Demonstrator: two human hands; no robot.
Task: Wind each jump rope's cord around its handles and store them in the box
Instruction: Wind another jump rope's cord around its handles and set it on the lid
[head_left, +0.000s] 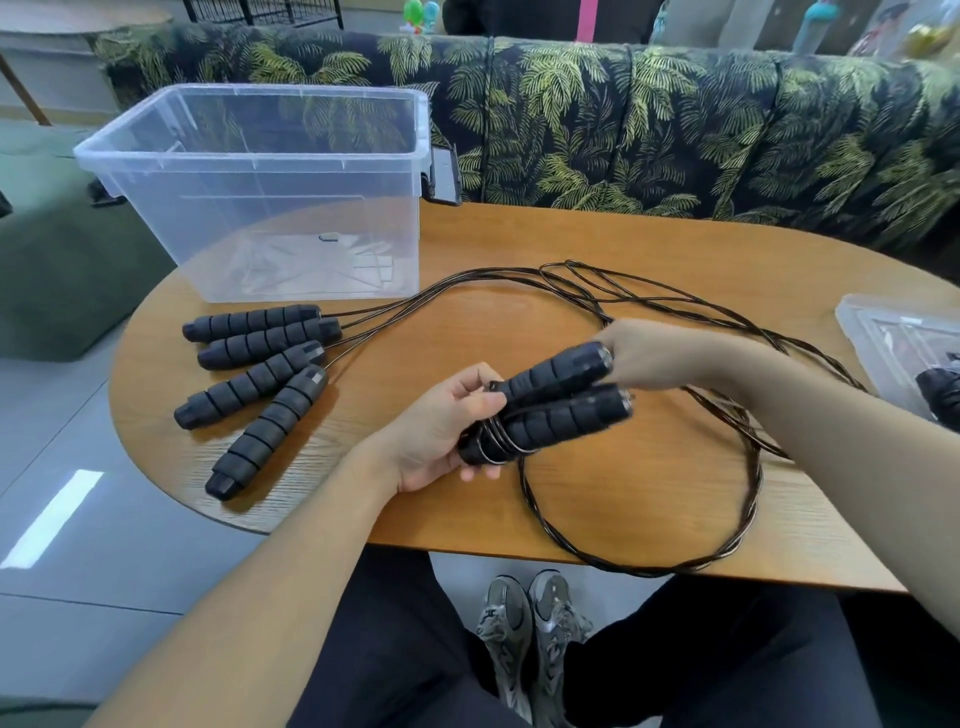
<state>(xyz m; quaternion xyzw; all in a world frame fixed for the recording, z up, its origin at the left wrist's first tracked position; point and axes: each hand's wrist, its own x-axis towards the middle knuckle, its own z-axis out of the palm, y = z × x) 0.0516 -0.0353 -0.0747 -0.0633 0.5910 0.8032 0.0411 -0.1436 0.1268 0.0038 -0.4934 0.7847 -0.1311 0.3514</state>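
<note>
Head view: we are clamping the paired handles in our left hand, fingers curled; right hand, blurred, seemingly pinching the springy, slippery cord.

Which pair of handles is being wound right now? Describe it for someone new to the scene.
On the oval wooden table, right of four loose handles, the left hand grips two black foam handles together. Only this pair is lifted and has cord looped around it.
</note>
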